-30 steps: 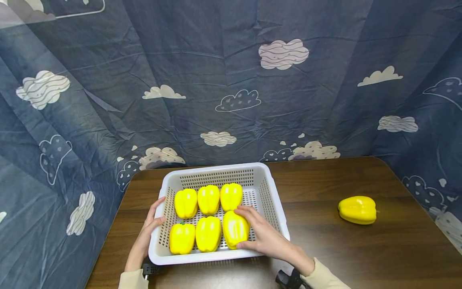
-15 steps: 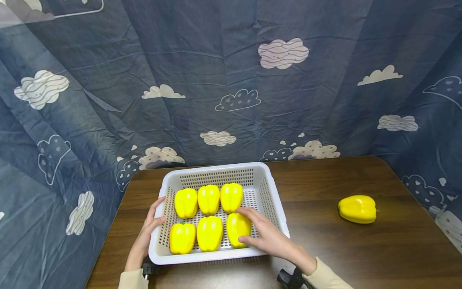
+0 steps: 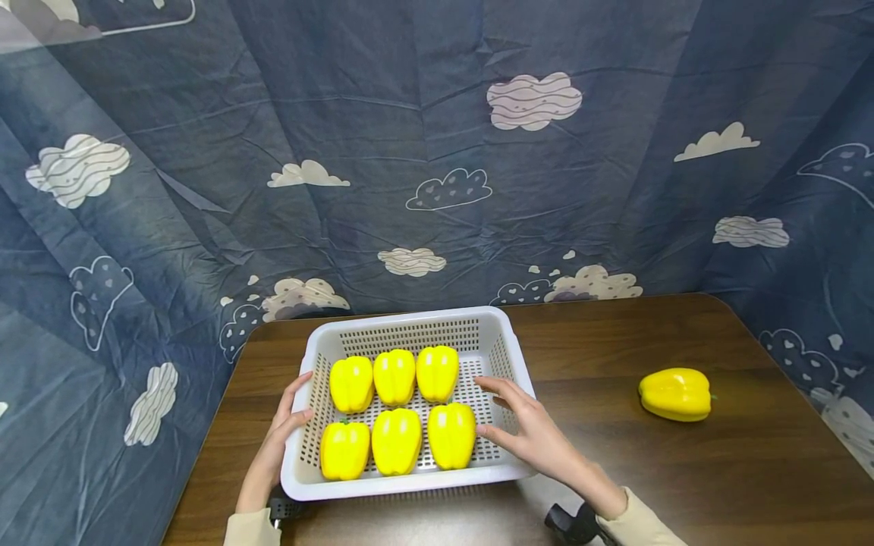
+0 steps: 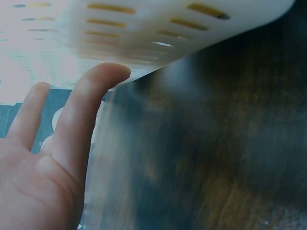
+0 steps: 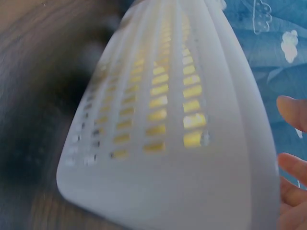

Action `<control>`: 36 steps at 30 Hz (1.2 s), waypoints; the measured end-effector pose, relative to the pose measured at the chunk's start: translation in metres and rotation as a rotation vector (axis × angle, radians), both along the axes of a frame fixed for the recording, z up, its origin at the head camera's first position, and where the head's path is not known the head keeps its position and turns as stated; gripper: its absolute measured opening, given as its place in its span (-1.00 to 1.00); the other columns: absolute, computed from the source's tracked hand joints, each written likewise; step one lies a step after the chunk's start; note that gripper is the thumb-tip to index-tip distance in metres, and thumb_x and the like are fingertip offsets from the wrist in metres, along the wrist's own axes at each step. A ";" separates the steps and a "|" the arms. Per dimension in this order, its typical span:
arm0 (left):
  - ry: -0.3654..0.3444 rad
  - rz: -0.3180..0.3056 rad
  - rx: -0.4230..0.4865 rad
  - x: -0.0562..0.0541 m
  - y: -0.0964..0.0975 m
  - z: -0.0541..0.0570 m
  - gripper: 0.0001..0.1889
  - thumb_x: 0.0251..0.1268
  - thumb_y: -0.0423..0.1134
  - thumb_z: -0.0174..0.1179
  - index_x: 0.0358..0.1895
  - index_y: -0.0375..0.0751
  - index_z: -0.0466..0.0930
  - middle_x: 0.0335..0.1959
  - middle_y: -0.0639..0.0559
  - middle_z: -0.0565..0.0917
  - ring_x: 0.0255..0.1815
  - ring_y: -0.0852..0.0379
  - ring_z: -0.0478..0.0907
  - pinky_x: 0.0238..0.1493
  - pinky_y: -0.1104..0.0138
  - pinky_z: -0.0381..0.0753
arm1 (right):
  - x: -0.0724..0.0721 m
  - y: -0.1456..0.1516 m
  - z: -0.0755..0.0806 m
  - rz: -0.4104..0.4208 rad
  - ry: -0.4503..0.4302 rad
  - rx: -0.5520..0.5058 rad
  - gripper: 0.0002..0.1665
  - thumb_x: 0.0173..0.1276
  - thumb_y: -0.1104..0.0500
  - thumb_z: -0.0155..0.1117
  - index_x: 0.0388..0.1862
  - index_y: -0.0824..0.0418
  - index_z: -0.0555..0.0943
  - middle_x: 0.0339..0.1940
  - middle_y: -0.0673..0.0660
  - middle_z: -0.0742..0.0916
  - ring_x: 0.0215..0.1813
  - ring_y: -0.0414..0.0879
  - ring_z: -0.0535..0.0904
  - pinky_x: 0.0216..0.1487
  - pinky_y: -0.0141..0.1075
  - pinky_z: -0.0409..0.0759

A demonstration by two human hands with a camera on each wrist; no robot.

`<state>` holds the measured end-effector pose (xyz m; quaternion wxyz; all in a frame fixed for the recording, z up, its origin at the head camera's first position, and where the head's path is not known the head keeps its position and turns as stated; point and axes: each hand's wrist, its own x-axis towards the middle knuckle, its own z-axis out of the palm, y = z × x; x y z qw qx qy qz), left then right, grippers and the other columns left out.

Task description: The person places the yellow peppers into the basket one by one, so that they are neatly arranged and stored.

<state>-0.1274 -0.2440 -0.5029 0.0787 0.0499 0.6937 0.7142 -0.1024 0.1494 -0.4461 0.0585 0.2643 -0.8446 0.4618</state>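
A white perforated plastic basket (image 3: 369, 489) stands on the table, with yellow bell peppers in two rows inside. My left hand (image 3: 273, 440) holds its left rim, finger and thumb tips over the edge; the left wrist view shows this hand (image 4: 53, 158) against the slotted outer wall. Over the basket's right part, my right hand (image 3: 536, 436) is spread and holds nothing. Its thumb tip is beside the front right bell pepper (image 3: 451, 436). In the right wrist view, parts of the right hand's fingers (image 5: 292, 167) show beyond the basket's rim.
Another yellow bell pepper (image 3: 676, 395) lies on its side on the brown wooden table (image 3: 587, 349), well to the right of the basket. Behind the table hangs a dark blue cloth (image 3: 369, 136) with white clouds.
My right hand has let go of the front right bell pepper, after shifting it slightly right, and has moved right and away from it. The left hand has stayed on the rim.
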 end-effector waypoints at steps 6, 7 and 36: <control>-0.002 0.004 0.009 -0.001 0.000 0.000 -0.37 0.34 -0.28 -0.18 0.47 0.04 -0.07 0.49 -0.18 -0.14 0.30 -0.39 0.10 0.04 -0.05 0.38 | 0.000 0.022 0.003 -0.124 -0.002 -0.036 -0.32 0.14 0.28 0.43 0.26 0.29 0.42 0.21 0.17 0.54 0.23 0.07 0.45 0.14 -0.08 0.45; -0.001 0.004 0.010 -0.001 0.000 0.000 -0.37 0.34 -0.28 -0.18 0.47 0.04 -0.07 0.49 -0.18 -0.14 0.31 -0.39 0.10 0.05 -0.05 0.37 | 0.000 0.026 0.003 -0.145 -0.001 -0.040 -0.33 0.15 0.27 0.43 0.25 0.27 0.42 0.21 0.16 0.55 0.23 0.06 0.45 0.14 -0.08 0.45; 0.006 -0.003 0.017 -0.001 0.000 0.000 -0.37 0.34 -0.27 -0.18 0.47 0.04 -0.08 0.49 -0.20 -0.15 0.31 -0.37 0.09 0.05 -0.06 0.38 | 0.008 0.117 -0.013 -0.527 0.100 -0.042 -0.34 0.13 0.34 0.42 0.23 0.32 0.42 0.09 0.22 0.59 0.01 -0.47 0.39 0.03 -0.65 0.27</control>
